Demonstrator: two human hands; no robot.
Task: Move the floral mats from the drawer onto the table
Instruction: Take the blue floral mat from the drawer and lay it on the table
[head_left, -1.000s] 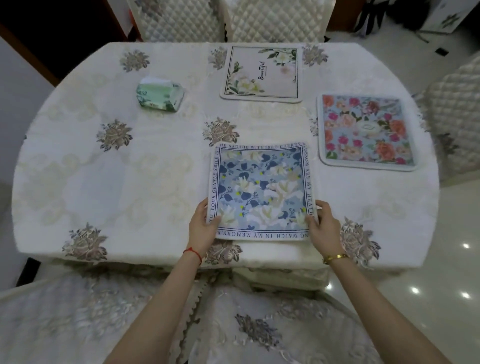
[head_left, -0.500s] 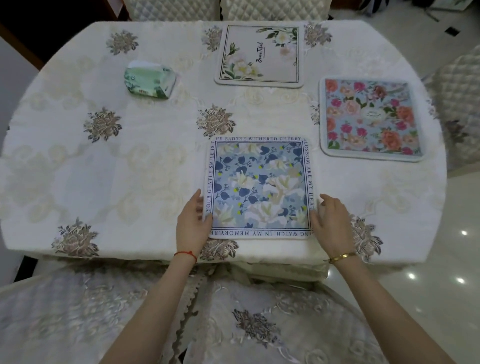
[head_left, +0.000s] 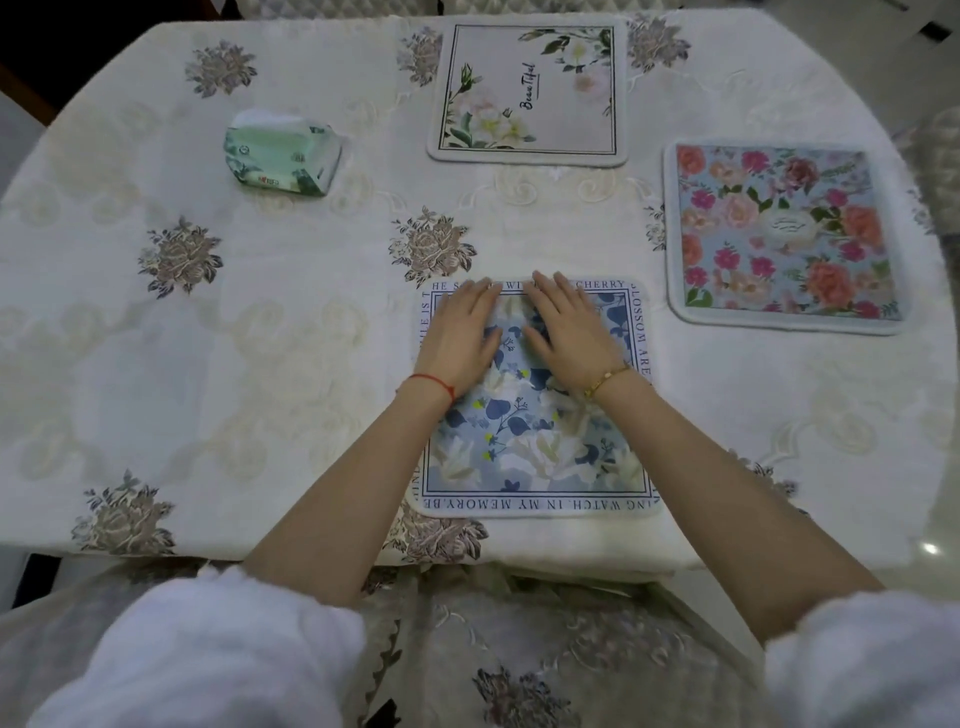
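Three floral mats lie flat on the table (head_left: 156, 364). The blue-and-white mat (head_left: 540, 447) with lettering round its border sits nearest me at the front edge. My left hand (head_left: 462, 332) and my right hand (head_left: 566, 327) rest palm-down side by side on its far half, fingers spread, holding nothing. A cream mat (head_left: 527, 93) with white flowers lies at the far middle. On the right is a mat (head_left: 779, 234) with pink and orange roses. No drawer is in view.
A green tissue pack (head_left: 283, 156) sits at the far left of the table. The embroidered cloth hangs over the near edge. A quilted chair back shows at the top, and glossy floor lies to the right.
Both hands left the blue mat's near corners and slid forward onto its far half, flat on top. The camera leaned closer over the table.
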